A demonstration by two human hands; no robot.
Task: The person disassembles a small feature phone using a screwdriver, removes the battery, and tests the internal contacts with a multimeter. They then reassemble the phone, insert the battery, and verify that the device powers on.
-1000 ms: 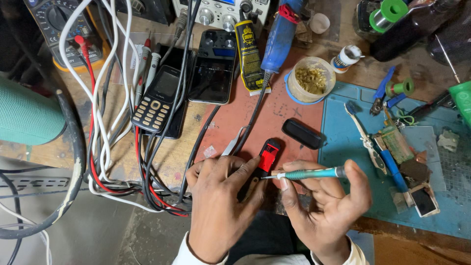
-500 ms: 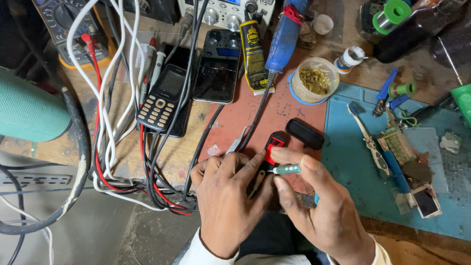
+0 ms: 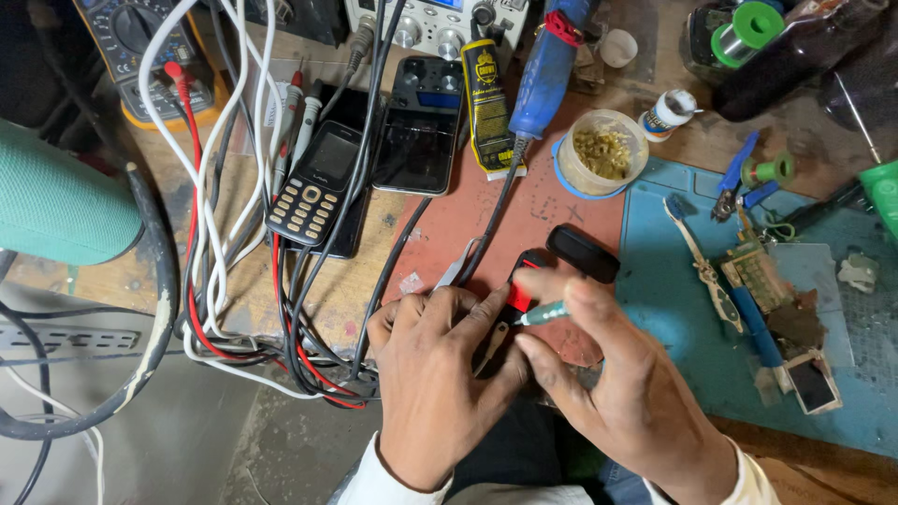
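**At the desk's front edge, two hands working on a small red device**

Seen from the head camera, the left hand [image 3: 435, 374] is pressing down on a small red and black device [image 3: 520, 290], its fingers closing over the near end and pinning it against the reddish mat [image 3: 486, 220]. The right hand [image 3: 617, 383] is pinching a thin teal screwdriver [image 3: 541, 313] between thumb and fingertips, with the tip touching the red part. Just beside the device, to its right, a black oval cover [image 3: 582, 252] is lying on the mat. Farther back, a keypad phone [image 3: 313, 187] and a dark smartphone [image 3: 416, 140] are resting among white, black and red cables [image 3: 215, 234]. A round tub of brass bits [image 3: 599, 154] is sitting near the blue mat [image 3: 692, 355], where small circuit parts are lying.
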